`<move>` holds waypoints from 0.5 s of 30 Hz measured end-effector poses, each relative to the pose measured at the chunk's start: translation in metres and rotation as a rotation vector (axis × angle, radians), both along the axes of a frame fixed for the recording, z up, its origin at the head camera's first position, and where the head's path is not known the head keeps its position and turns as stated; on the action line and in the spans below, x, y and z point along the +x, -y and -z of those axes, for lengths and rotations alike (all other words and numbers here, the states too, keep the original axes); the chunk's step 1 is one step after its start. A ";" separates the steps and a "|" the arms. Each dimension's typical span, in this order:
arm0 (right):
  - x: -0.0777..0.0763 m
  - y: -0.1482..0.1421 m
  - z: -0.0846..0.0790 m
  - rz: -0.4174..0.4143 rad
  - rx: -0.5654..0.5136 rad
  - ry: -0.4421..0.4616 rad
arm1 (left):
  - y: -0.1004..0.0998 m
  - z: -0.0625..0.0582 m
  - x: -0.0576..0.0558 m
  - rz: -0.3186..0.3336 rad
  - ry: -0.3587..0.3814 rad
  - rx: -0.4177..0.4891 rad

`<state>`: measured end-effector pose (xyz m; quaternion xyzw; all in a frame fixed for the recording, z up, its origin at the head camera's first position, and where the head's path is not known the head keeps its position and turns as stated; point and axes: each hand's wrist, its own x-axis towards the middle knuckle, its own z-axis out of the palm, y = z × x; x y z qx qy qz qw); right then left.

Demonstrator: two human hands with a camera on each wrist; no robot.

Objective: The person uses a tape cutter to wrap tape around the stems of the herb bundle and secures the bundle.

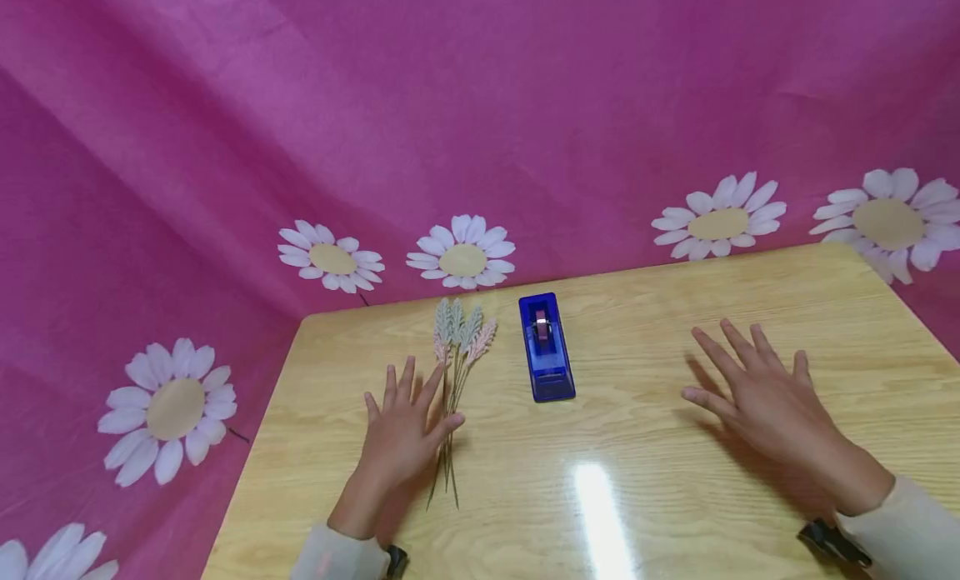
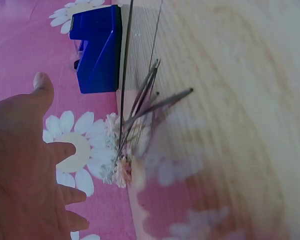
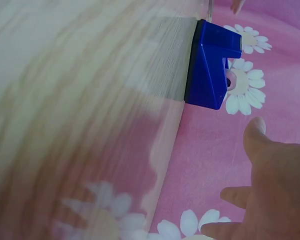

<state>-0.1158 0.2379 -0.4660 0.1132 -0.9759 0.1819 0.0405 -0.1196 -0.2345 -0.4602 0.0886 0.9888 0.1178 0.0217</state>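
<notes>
Several crocheted flower sprigs (image 1: 452, 320), grey-green and pink, lie in a bundle on the table with thin stems (image 1: 457, 388) pointing toward me. My left hand (image 1: 401, 438) is over the table just left of those stems, fingers spread, its thumb overlapping them in the head view. Right of the sprigs stands a blue tape dispenser (image 1: 553, 370) with a small roll of tape (image 1: 542, 326) in it. Well to its right, my right hand (image 1: 772, 405) hovers palm down with spread fingers and holds nothing. The left wrist view shows the left hand (image 2: 20, 165) holding nothing too.
The light wooden table (image 1: 660, 347) ends at a pink cloth (image 1: 525, 130) printed with white daisies, which hangs behind it and along the left. A bright light reflection shows on the tabletop near the front. Dark wrist straps sit at both sleeves.
</notes>
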 end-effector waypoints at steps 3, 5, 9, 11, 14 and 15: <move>-0.001 0.004 0.000 -0.013 -0.021 0.031 | -0.003 0.000 -0.004 0.017 -0.016 0.002; -0.002 0.007 0.000 -0.024 -0.039 0.060 | -0.006 0.000 -0.006 0.029 -0.013 0.013; -0.004 0.013 0.000 -0.051 -0.068 0.096 | -0.014 0.001 -0.011 0.047 0.002 0.040; -0.005 0.016 -0.001 -0.062 -0.076 0.104 | -0.019 -0.001 -0.014 0.055 0.006 0.049; -0.007 0.020 -0.002 -0.077 -0.082 0.109 | -0.027 -0.003 -0.019 0.068 0.019 0.056; -0.007 0.022 -0.002 -0.083 -0.083 0.112 | -0.029 -0.004 -0.020 0.070 0.026 0.051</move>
